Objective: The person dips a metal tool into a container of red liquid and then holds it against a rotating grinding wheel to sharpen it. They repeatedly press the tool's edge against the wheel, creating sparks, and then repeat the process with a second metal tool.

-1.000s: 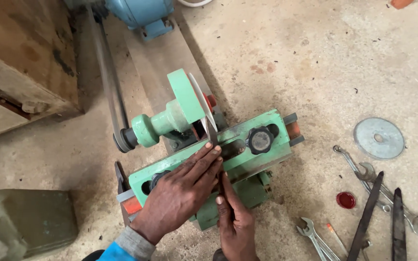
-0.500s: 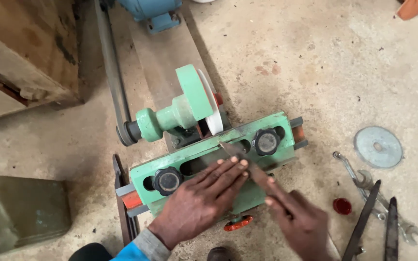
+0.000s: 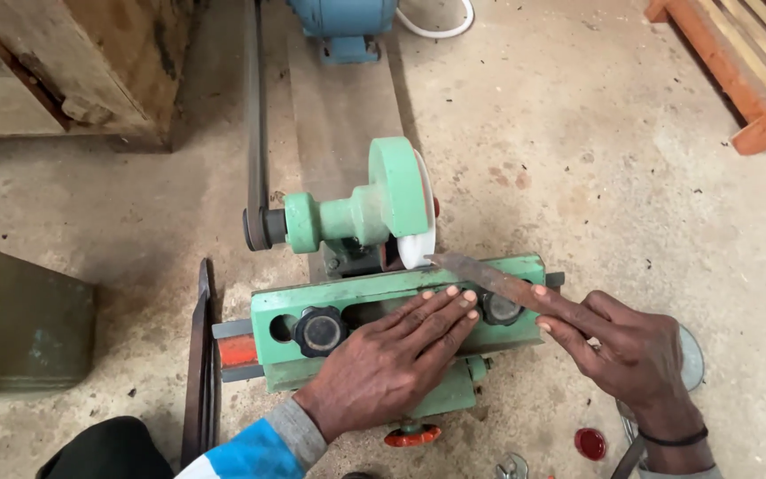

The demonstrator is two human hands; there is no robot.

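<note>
A green grinding machine (image 3: 347,293) sits on the concrete floor, with a white grinding wheel (image 3: 420,232) under a green guard. My left hand (image 3: 396,359) lies flat on the machine's green tool rest, fingers spread beside a black knob (image 3: 497,308). A long flat metal blade (image 3: 489,278) is gripped by my right hand (image 3: 627,350). It lies across the rest, with its tip next to the wheel's lower edge. A second black knob (image 3: 319,330) sits to the left of my left hand.
A drive belt (image 3: 255,115) runs from the pulley up to a blue motor (image 3: 343,19). A wooden crate (image 3: 64,62) stands at top left, a green box (image 3: 19,324) at left, an orange wooden frame (image 3: 746,62) at top right. A red cap (image 3: 590,443) lies by my right wrist.
My right hand came up from below the machine to the right side, holding the blade, and brought its tip to the wheel. The left hand stayed on the rest.
</note>
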